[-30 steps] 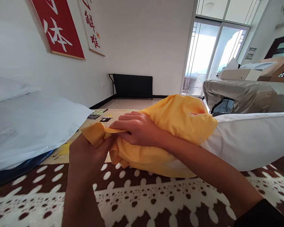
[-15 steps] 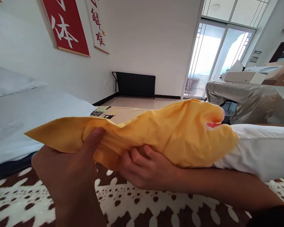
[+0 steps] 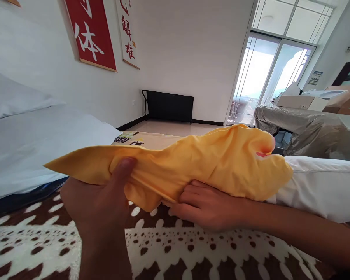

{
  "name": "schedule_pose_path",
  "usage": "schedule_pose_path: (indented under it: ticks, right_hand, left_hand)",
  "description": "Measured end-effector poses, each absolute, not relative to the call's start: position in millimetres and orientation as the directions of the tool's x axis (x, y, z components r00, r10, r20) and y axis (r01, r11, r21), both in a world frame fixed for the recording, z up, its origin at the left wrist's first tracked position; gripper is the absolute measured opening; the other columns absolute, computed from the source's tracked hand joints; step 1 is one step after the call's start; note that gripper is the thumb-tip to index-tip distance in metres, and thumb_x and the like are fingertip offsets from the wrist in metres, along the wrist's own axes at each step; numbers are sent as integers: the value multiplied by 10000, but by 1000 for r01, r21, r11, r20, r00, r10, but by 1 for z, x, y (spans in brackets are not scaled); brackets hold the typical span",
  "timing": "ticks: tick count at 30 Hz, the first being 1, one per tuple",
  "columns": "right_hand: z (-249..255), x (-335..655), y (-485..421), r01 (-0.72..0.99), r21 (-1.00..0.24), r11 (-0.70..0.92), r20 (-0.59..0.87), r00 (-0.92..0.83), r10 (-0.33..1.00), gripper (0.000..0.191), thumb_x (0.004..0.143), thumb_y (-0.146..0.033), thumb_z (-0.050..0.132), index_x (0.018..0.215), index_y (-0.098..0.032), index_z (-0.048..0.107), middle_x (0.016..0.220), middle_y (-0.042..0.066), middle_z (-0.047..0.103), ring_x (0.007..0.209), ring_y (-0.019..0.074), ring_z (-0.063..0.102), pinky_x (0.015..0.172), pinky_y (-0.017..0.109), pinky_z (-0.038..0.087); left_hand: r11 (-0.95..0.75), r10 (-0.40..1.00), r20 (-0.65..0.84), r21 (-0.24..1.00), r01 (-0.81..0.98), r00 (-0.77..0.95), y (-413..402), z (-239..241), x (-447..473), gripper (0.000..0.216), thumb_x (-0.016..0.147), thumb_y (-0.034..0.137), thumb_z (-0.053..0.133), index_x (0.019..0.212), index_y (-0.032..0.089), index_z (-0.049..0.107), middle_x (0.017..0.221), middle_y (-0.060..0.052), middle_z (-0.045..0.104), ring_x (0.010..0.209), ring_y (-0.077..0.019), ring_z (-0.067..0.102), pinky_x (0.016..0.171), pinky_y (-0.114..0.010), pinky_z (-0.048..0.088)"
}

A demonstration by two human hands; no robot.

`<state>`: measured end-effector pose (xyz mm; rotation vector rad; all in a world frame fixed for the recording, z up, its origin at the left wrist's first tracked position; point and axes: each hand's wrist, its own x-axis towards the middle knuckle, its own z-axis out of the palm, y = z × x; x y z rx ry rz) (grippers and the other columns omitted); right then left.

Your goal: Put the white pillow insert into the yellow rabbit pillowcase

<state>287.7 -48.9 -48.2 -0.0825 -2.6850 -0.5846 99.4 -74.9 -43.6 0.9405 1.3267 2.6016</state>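
A long piece of yellow cloth (image 3: 204,163) with a small pink-red patch near its right end stretches across the middle of the view, folded and bunched. My left hand (image 3: 100,198) is closed on its left part, thumb on top, with a pointed end sticking out beyond the fist. Under the cloth's lower edge, my right hand (image 3: 207,206) has its fingers curled and pinching the fabric; the fingertips are partly hidden. What kind of item the cloth is, I cannot tell.
A brown-and-white patterned blanket (image 3: 160,249) lies beneath. White pillows (image 3: 46,136) are at the left, and white fabric (image 3: 323,182) lies at the right. Further back are a folded black panel (image 3: 169,107), a plastic-wrapped piece of furniture (image 3: 303,120) and boxes (image 3: 297,102).
My right hand has slid rightward along the cloth's lower edge, away from my left hand. My left hand keeps its hold, and the view has shifted slightly.
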Motion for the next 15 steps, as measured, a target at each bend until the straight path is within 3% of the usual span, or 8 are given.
schedule_pose_path:
  ticks: [2, 4, 7, 10, 12, 15]
  right_hand:
    - [-40, 291, -50, 136, 297, 945, 316, -948, 37, 259, 940, -122, 385, 1143, -142, 544, 851, 32, 602, 820, 131, 485, 788, 244, 394]
    - [-31, 296, -50, 159, 316, 935, 352, -935, 40, 281, 927, -115, 388, 1170, -144, 525, 868, 39, 595, 814, 140, 482, 766, 250, 395]
    - [-11, 302, -45, 373, 426, 824, 618, -785, 36, 333, 924, -146, 410, 1244, -196, 487, 1013, 73, 593, 928, 189, 497, 814, 322, 381]
    - [8, 304, -34, 631, 284, 722, 775, -594, 215, 437, 925, -293, 477, 1346, -205, 401, 1161, 112, 569, 1095, 258, 474, 931, 417, 324]
    - [15, 304, -26, 649, 179, 739, 692, -617, 375, 476, 930, -406, 462, 1345, -182, 397, 1101, 108, 605, 1054, 254, 509, 927, 413, 328]
    - [15, 302, -17, 615, 62, 786, 545, -681, 489, 394, 929, -486, 427, 1161, -183, 523, 922, 60, 645, 857, 201, 557, 790, 324, 370]
  left_hand:
    - [-625, 338, 495, 754, 203, -800, -72, -45, 97, 313, 577, 374, 830, 797, 184, 715, 807, 1, 698, 732, -149, 647, 610, -239, 531]
    - [-582, 314, 502, 772, 254, -806, -71, -46, 96, 334, 585, 410, 818, 803, 180, 712, 802, -7, 697, 742, -176, 653, 622, -281, 521]
    - [-412, 189, 537, 803, 430, -822, -73, -45, 98, 379, 595, 486, 789, 740, 150, 692, 713, -21, 664, 696, -210, 639, 592, -316, 478]
    - [-357, 92, 634, 741, 569, -768, -75, -43, 104, 396, 658, 485, 743, 793, 118, 687, 761, -44, 650, 749, -224, 633, 658, -337, 479]
    - [-412, 67, 695, 673, 614, -716, -73, -43, 108, 344, 713, 431, 713, 844, 115, 672, 773, -21, 616, 747, -175, 602, 689, -301, 466]
    - [-473, 81, 734, 623, 623, -674, -66, -46, 110, 256, 739, 380, 701, 742, 141, 610, 634, 50, 483, 595, -83, 470, 578, -216, 388]
